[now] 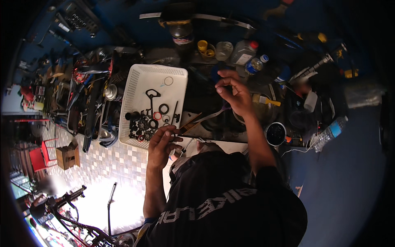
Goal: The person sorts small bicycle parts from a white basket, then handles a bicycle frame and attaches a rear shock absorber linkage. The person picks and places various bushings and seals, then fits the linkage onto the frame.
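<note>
My left hand (161, 145) is raised at the near right corner of a white perforated plastic basket (127, 88). Its fingers are loosely bent and apart, and I see nothing in them. My right hand (237, 95) hovers over the bench further right, fingers curved with a gap to the thumb; no held thing shows. Dark cogs and small metal parts (144, 125) are heaped in the basket, with black rings (163, 109), a red ring (157, 116) and a flat black looped piece (152, 94). Beside the basket lies a long brown-and-pale tool (196, 122), its kind unclear.
Behind my right hand stand a grey jug with a red cap (245, 52), a water bottle (255, 65) and yellow cups (202, 46). A round pan (263, 109) holding a yellow-handled brush (269, 101) and a dark-filled can (275, 133) sit right. Piled tools (88, 78) crowd the left.
</note>
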{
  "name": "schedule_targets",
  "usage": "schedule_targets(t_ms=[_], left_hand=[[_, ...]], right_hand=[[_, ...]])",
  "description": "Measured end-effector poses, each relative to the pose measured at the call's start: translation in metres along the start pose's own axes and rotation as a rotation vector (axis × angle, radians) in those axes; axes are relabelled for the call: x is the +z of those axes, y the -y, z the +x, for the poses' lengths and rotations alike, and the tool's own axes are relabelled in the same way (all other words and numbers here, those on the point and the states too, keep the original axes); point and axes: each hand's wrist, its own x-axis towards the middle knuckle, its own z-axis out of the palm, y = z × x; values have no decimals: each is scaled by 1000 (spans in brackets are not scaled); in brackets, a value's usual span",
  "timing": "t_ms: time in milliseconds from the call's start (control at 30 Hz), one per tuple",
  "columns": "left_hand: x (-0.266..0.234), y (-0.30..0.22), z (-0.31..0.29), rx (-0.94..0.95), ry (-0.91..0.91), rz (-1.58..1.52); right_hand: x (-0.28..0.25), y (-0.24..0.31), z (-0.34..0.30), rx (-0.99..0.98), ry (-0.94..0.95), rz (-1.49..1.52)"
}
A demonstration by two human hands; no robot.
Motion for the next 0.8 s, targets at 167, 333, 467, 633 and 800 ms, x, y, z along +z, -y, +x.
schedule_targets(t_ms=[167,333,467,633,800], left_hand=[[-17,-4,-22,81,-201,-111],[-61,-5,-61,192,-489,-131],[-85,-1,-91,229,-671,-162],[-112,12,-110,196,-754,-213],[-127,14,-98,121,-744,-138]], right_hand=[[2,-18,10,-61,85,-517],[8,-69,12,-71,247,-763],[9,-90,18,0,393,-883],[34,-55,46,32,353,-961],[121,22,69,-191,465,-767]])
